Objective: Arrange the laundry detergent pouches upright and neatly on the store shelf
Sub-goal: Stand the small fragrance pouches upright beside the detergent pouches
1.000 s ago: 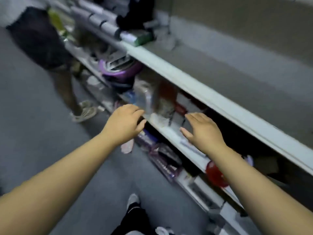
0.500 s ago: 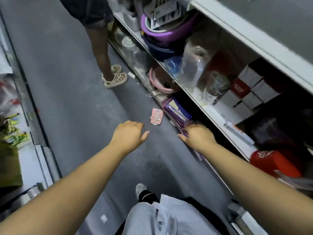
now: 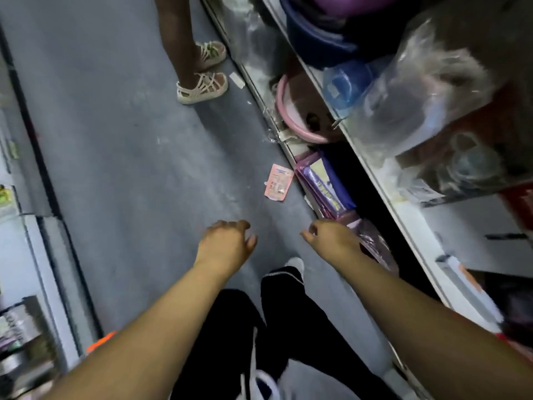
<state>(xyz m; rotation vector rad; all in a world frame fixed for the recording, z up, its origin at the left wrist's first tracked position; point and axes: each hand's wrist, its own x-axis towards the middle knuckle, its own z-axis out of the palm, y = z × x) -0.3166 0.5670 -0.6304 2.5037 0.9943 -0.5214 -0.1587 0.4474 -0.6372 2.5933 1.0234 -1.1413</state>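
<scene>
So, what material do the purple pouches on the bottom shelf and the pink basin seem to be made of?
The purple pouches look like glossy, flexible plastic film: light glints off their creased printed faces. The pink basin looks like smooth, rigid moulded plastic, with an even rounded rim and a dull sheen. Motion blur leaves both a little uncertain.

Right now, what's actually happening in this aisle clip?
A person is reaching down with both bare hands toward the bottom shelf of a store aisle. The left hand hangs empty over the floor; the right hand is at the purple pouches lying flat on that shelf, holding nothing that shows. A small pink packet lies on the floor beside them. No pouch stands upright yet. Someone in sandals stands farther along.
</scene>
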